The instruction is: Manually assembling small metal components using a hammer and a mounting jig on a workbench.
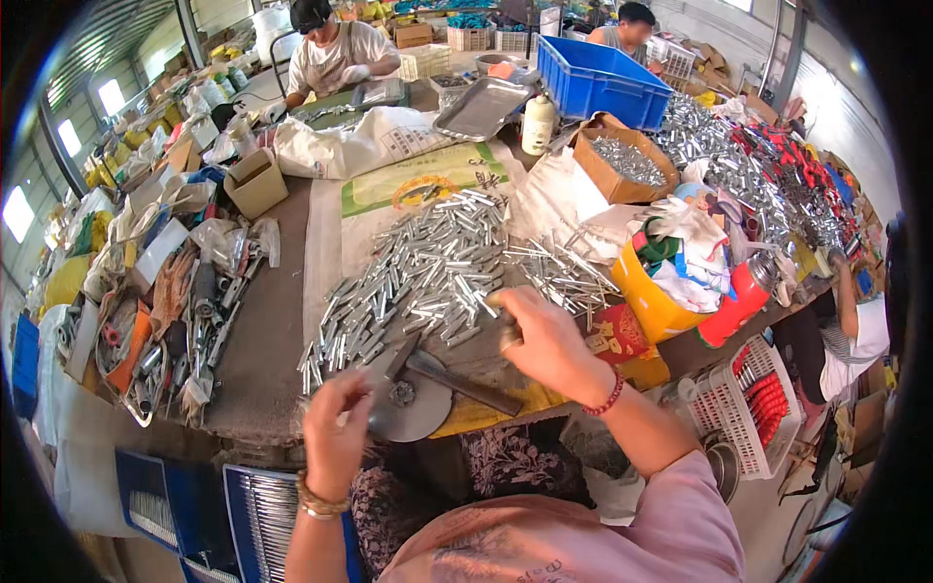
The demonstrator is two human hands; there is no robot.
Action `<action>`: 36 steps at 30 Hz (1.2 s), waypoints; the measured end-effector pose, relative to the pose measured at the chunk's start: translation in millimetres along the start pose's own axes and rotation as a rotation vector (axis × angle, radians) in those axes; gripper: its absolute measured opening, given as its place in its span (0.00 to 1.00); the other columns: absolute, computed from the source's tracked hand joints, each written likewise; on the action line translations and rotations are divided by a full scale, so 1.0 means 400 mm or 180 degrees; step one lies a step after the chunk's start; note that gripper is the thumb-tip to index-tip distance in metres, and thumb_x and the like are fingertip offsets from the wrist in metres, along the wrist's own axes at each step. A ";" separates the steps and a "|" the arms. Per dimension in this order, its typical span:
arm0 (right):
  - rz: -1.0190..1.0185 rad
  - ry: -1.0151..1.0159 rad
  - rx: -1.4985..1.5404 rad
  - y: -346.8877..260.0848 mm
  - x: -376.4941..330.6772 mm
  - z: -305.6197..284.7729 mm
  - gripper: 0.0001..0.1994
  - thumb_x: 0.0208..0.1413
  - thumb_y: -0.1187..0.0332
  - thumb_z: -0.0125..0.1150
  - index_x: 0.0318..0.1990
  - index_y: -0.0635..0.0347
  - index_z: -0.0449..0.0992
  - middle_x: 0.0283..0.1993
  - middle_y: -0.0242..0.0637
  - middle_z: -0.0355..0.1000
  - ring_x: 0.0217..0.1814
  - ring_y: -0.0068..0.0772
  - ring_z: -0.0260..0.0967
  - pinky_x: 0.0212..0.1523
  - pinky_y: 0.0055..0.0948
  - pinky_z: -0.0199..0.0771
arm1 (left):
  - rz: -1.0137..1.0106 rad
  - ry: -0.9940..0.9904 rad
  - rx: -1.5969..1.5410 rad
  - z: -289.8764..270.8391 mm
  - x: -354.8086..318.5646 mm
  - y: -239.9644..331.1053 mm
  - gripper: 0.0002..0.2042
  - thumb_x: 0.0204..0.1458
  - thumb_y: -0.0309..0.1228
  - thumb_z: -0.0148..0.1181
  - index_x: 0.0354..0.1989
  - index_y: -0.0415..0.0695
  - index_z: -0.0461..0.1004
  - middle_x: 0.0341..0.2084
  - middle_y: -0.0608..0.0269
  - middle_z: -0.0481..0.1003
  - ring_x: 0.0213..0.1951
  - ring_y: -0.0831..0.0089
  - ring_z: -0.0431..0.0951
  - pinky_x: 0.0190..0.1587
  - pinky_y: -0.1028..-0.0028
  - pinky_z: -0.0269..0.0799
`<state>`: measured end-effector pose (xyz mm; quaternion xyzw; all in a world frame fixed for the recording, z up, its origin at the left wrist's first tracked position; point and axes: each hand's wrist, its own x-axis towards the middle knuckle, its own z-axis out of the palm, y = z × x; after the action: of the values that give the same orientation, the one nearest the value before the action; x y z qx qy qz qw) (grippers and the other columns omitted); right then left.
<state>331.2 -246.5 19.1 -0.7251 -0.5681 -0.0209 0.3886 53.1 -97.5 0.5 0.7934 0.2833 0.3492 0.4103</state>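
While the left hand (335, 428) pinches a small piece at the round metal jig (408, 400), the right hand (544, 340) (nearer) closes on silver tubes (428, 272), piled at its eleven o'clock, long axes mixed.

We note a workshop hall: bright windows (19, 209) at 9 o'clock, corrugated metal roof (107, 39) at 10, pale wall (836, 117) at 2, long cluttered tabletop (262, 340) centre.
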 end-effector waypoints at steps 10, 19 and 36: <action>-0.0221 -0.0533 0.1072 -0.142 -0.076 0.080 0.12 0.51 0.80 0.67 0.43 0.62 0.79 0.42 0.44 0.75 0.40 0.49 0.78 0.41 0.40 0.78 | 0.1408 -0.0375 0.1148 0.021 -0.009 0.025 0.19 0.55 0.16 0.65 0.55 0.45 0.83 0.40 0.53 0.83 0.41 0.52 0.83 0.44 0.61 0.80; -0.0698 -0.0601 0.0025 -0.177 -0.074 0.097 0.08 0.52 0.79 0.65 0.39 0.57 0.79 0.37 0.39 0.69 0.41 0.47 0.76 0.39 0.43 0.80 | -0.0439 0.0204 -0.1857 0.046 -0.010 0.025 0.20 0.66 0.16 0.60 0.65 0.40 0.74 0.51 0.62 0.81 0.49 0.72 0.83 0.56 0.72 0.79; -0.0848 -0.0661 -0.0145 -0.174 -0.069 0.107 0.08 0.46 0.76 0.68 0.33 0.57 0.75 0.37 0.38 0.68 0.41 0.47 0.74 0.43 0.45 0.78 | 0.0809 -0.0070 0.0912 0.005 -0.061 0.012 0.14 0.55 0.14 0.64 0.47 0.40 0.85 0.45 0.53 0.83 0.49 0.55 0.82 0.55 0.63 0.77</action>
<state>245.3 -240.1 13.7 -0.6502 -0.6957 -0.0101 0.3051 40.9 -118.5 -4.2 0.8769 0.2231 0.3456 0.2488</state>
